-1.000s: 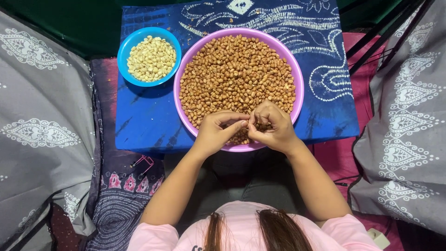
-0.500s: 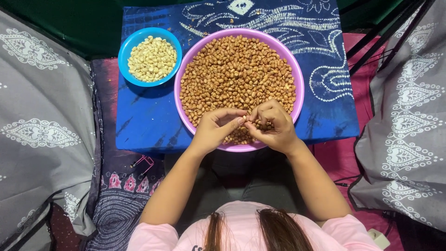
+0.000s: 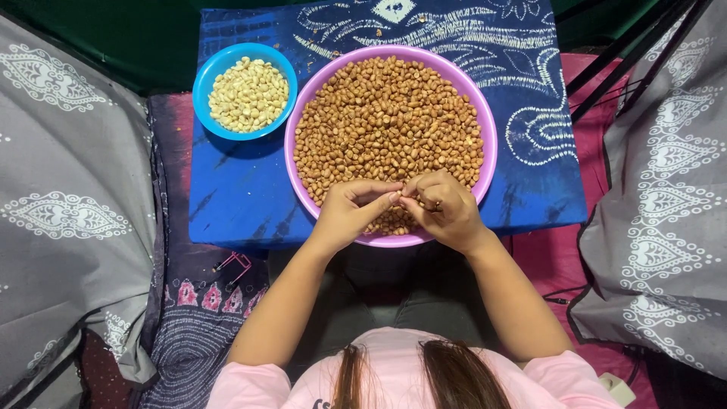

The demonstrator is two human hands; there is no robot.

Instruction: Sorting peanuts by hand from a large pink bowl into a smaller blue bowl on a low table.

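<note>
Left hand [image 3: 352, 208] and right hand [image 3: 443, 208] meet over the near rim of the pink bowl [image 3: 488, 144]. Fingertips of both are pressed together, pinching something small between them; it is too small to identify. The bowl holds brown-skinned peanuts [image 3: 386, 125]. Far left, a blue bowl [image 3: 203, 76] holds pale skinned peanuts [image 3: 248, 95]. Both bowls stand on a blue patterned cloth [image 3: 242, 197].

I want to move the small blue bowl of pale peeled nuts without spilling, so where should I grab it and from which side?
Judging by its shape, grip the small round blue plastic bowl by its rim, from its left and near sides. Those sides face bare blue patterned cloth, while its right edge sits close to the large pink plastic basin. It is heaped with pale nuts, so keep it level.
</note>
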